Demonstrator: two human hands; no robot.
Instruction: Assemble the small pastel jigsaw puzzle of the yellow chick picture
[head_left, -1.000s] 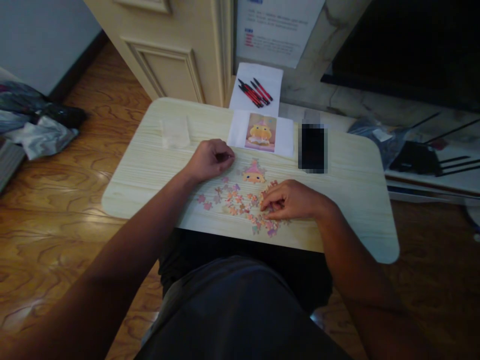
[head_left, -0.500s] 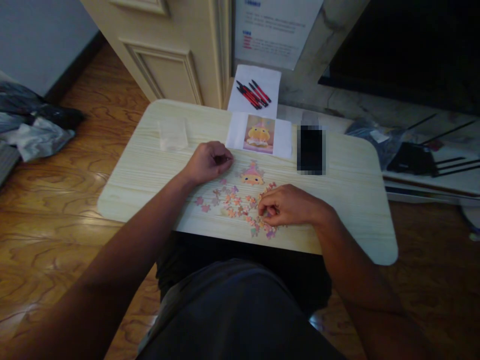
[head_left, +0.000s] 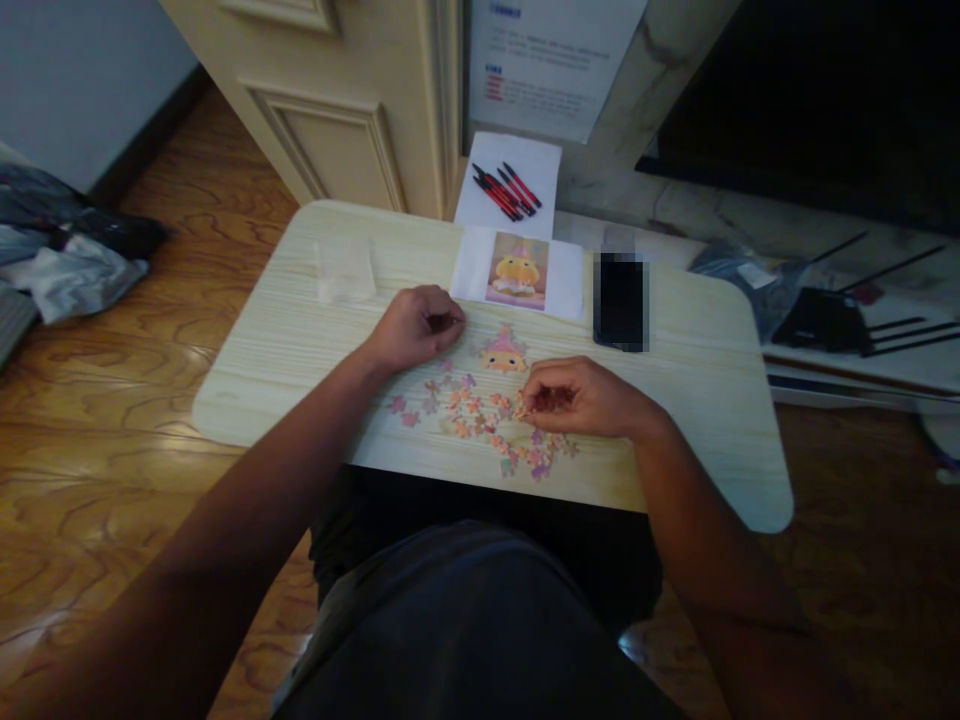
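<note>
Loose jigsaw puzzle pieces (head_left: 461, 425), mostly orange and pink, lie scattered near the table's front edge. Behind them is a joined part of the puzzle (head_left: 504, 352), with a pink hat and two eyes. My left hand (head_left: 420, 325) rests to the left of that part, thumb and fingers pinched together; anything between them is hidden. Over the right side of the loose pieces, my right hand (head_left: 581, 398) is closed in a pinch, its fingertips at a small orange puzzle piece. A printed picture (head_left: 517, 268) of a yellow figure in a pink hat lies on white paper behind the puzzle.
The pale wooden table (head_left: 697, 400) also bears a clear plastic sheet or bag (head_left: 345, 270) at back left and a dark pixelated device (head_left: 621, 300) at back right. Beyond its back edge, several red-black pens (head_left: 506, 190) lie on paper. A black router (head_left: 821, 320) stands right.
My right hand has moved slightly away from me, up from the loose pieces toward the joined part, uncovering pieces near the front edge. My left hand has stayed in place.
</note>
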